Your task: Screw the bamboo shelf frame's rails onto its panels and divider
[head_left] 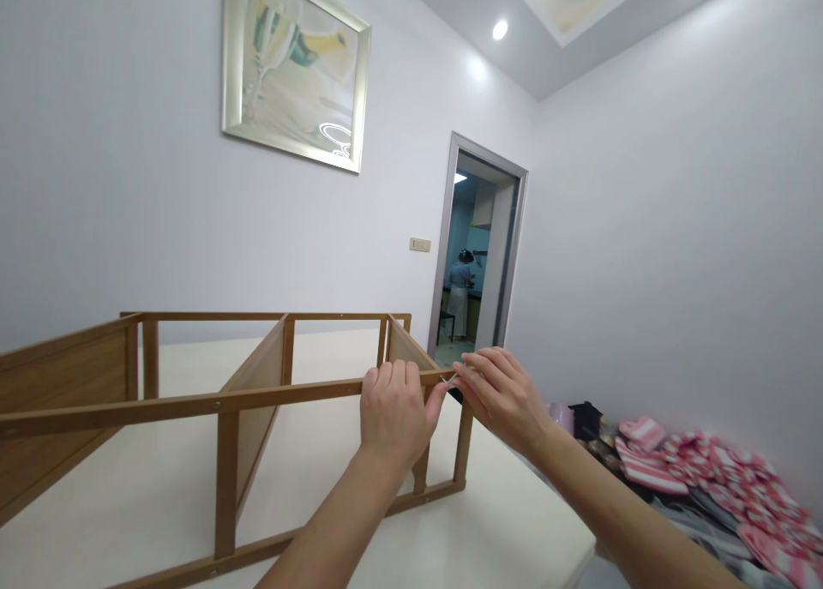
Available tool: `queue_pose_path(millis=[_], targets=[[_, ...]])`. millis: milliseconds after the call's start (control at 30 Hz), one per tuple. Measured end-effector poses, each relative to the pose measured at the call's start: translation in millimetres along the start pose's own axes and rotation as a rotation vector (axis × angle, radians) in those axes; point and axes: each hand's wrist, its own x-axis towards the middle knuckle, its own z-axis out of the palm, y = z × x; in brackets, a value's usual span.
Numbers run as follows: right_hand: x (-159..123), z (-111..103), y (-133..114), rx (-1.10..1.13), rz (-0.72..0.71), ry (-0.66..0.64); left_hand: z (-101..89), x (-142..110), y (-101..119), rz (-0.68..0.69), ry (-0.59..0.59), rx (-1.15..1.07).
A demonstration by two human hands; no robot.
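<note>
Steadiness matters: the left hand (395, 409), fingers curled over the upper rail (289, 393) of the wooden frame (226, 477) on the white table (507, 529), should brace it firmly, while the right hand (505, 392), pinching a thin metal piece (452, 378) at the rail's end, had best guide it squarely to avoid slipping

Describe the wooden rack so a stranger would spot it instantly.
Beneath the framed picture on the wall, find the white table. On it rests a brown wooden rack, gripped by the left hand. Long rails joined by crosswise panels set it apart from the striped cloth heaped at right.
</note>
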Motion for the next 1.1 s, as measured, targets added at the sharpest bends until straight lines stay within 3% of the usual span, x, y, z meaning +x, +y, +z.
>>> queue_pose_path(millis=[467,733,833,933,1033,1100], targets=[[-10,9,-19,-0.031,0.143,0.023,0.7,0,-1,-0.003,-0.015,0.008],[-15,12,-11,-0.045,0.098,0.006,-6.8,-4,-5,0.055,-0.014,-0.156],[-13,13,-8,-0.031,0.085,0.040,-19.0,-19,-13,0.148,0.047,-0.251],[-12,12,-4,0.035,0.066,0.082,-36.1,-50,-29,0.209,0.053,-0.291],[-11,11,-1,0.121,0.058,0.117,-53.1,-88,-57,0.251,-0.006,-0.267],[-11,15,-4,0.181,0.034,0.159,-63.3,-111,-83,0.195,-0.064,-0.217]])
